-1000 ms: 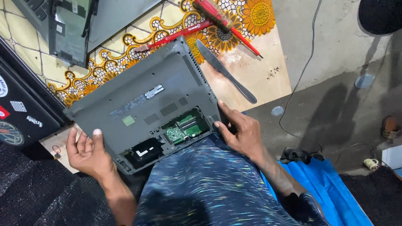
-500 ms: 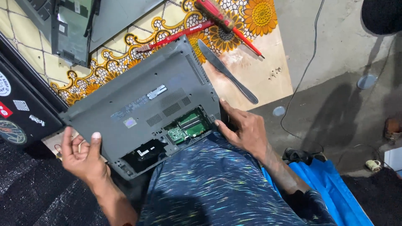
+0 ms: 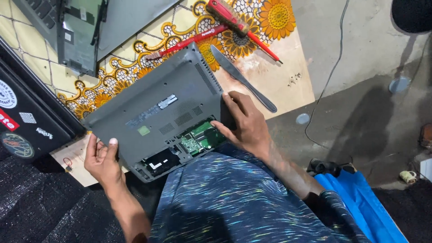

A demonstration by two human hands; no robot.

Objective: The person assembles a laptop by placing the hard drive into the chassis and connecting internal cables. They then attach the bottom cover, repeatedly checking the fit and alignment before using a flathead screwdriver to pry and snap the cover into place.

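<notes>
Grey plastic under both grips: upturned laptop [image 3: 164, 110], base side up, held across the lap at centre frame.

Left hand [image 3: 102, 158], at 8 o'clock of the laptop: fingers curled around the near left corner, thumb pressed flat on the base panel.

Right hand [image 3: 245, 123], at 3 o'clock of the laptop: fingers closed over the right edge, fingertips resting beside the open service bay, green circuit board [image 3: 202, 137] exposed within.

Table knife [image 3: 243, 77], just beside the right hand at 1 o'clock, lying flat on the flower-patterned mat [image 3: 274, 18].

Red screwdriver [image 3: 240, 24] and red-handled tool [image 3: 186, 42], at 12 o'clock, near each other on the same mat.

Second dismantled laptop [image 3: 83, 27] at 11 o'clock, well apart.

Blue cloth [image 3: 360, 198] at 4 o'clock.
</notes>
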